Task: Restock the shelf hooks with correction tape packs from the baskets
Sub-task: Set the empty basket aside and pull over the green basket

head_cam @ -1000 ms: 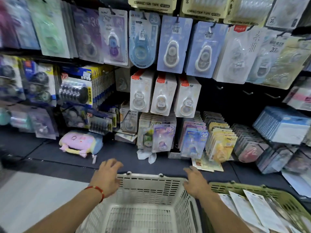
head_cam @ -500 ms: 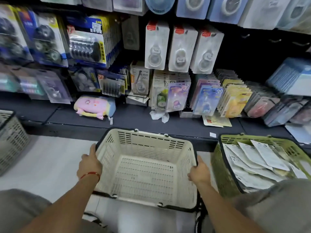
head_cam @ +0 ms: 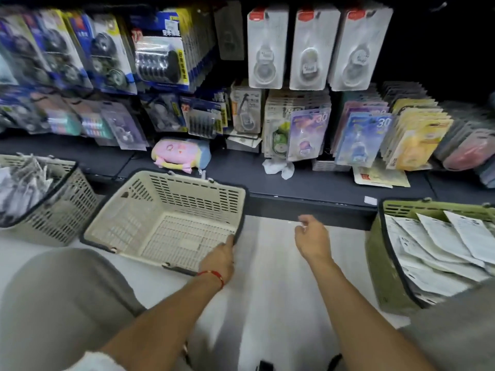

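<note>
Packs (head_cam: 439, 253) fill green basket (head_cam: 380, 266); left hand (head_cam: 218, 259) apparently grips cream basket (head_cam: 171, 207).

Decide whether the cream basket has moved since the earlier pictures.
Yes. The cream basket has shifted left, away from the green basket, and now sits beside the grey basket.

1. A single head-worn wide-angle camera looks forward and steeply down, from above the person's knees and forearms.
2. It faces the dark shelf ledge (head_cam: 308, 191), close ahead; packs hang beyond.
</note>
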A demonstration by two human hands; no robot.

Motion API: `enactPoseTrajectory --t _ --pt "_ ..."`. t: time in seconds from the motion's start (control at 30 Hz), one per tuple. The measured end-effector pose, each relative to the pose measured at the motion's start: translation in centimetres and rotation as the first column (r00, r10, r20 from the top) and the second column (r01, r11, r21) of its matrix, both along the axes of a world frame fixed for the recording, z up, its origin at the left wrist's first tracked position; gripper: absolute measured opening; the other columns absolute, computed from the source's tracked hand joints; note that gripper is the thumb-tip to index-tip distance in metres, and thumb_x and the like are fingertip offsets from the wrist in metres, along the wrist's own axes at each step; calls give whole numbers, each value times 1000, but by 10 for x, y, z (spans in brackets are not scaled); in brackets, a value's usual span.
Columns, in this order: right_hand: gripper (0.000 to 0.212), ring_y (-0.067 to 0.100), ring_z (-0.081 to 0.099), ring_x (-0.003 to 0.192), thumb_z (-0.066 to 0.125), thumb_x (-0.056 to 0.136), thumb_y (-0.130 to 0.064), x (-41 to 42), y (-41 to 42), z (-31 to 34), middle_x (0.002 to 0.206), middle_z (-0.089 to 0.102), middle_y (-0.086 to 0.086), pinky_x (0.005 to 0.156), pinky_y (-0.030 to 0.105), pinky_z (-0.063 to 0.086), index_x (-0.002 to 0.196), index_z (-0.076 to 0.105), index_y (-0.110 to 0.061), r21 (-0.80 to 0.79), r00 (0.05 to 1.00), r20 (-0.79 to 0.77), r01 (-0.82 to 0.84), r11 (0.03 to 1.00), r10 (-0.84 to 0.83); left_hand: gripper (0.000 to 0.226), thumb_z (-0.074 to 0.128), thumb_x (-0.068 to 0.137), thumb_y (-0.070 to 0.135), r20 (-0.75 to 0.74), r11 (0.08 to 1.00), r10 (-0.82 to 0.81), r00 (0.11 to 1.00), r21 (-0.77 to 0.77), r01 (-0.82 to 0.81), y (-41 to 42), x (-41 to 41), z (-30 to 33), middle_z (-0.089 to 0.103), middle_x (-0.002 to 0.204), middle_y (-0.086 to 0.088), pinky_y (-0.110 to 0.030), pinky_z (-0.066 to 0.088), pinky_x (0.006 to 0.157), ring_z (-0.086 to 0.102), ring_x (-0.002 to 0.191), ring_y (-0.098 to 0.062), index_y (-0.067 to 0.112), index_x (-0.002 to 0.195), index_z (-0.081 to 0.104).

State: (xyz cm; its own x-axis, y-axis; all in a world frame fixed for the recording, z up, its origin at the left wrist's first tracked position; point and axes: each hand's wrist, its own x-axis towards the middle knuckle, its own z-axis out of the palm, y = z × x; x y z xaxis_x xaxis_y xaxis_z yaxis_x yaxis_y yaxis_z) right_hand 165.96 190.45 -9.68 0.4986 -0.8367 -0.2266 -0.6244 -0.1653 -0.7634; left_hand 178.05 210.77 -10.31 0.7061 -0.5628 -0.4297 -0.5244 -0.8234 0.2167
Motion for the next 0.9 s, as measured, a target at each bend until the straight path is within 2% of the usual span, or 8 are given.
enactPoseTrajectory --t 0.13,0.2,0.27,0.43,0.53,0.63,0.8,0.9 --pt "46 35 40 146 62 97 -16 -55 -51 14 156 49 15 121 50 30 142 59 -10 -305 954 -204 152 940 -220 79 61 99 15 121 981 118 986 138 -134 -34 10 27 36 157 -22 -50 42 115 40 144 -39 12 163 15" --pt "55 32 20 158 60 99 -24 -82 -67 16 169 31 10 126 56 13 152 48 -13 -301 906 -315 188 935 -284 73 61 97 21 192 996 39 981 73 -54 -69 -7 45 37 154 -19 -49 43 112 37 143 -38 13 159 24" --pt "63 35 24 156 59 100 -27 -107 -75 14 168 30 13 125 58 20 156 38 -12 -189 880 -345 275 943 -326 63 60 96 21 187 990 -101 977 -75 116 -109 -35 58 42 150 -16 -47 45 110 39 139 -36 15 154 37" --pt "63 43 54 135 57 100 -17 -139 -67 4 149 56 21 110 49 43 159 36 -9 41 894 -222 406 913 -388 48 62 99 22 -297 888 -180 938 -460 25 -176 -116 60 54 147 -11 -36 45 110 52 134 -29 19 146 53" --pt "57 40 50 140 50 101 -15 -148 -68 6 155 52 18 113 42 39 158 42 -12 103 920 -255 332 938 -297 44 59 102 25 -503 890 -112 857 -434 -139 -195 -135 48 58 145 -12 -35 47 108 58 129 -30 16 144 55" --pt "51 37 50 139 42 102 -10 -150 -74 15 155 53 15 111 38 38 151 53 -17 157 930 -320 238 958 -179 46 51 104 28 -562 925 -36 827 -331 -185 -210 -139 32 60 144 -20 -41 48 107 59 129 -37 2 142 56" --pt "26 28 71 101 56 99 -4 -132 -80 31 117 75 17 86 40 55 111 79 -7 330 982 -164 -33 943 91 56 51 104 46 -675 888 96 732 -274 -370 -232 -124 2 56 149 -16 -52 49 112 54 133 -39 10 148 51" --pt "27 22 80 82 61 100 -4 -145 -119 40 99 81 4 74 34 60 91 83 -15 308 970 153 136 942 -191 52 55 103 49 -697 815 148 702 -317 -486 -248 -118 -19 62 143 -11 -48 50 109 61 123 -34 20 146 49"
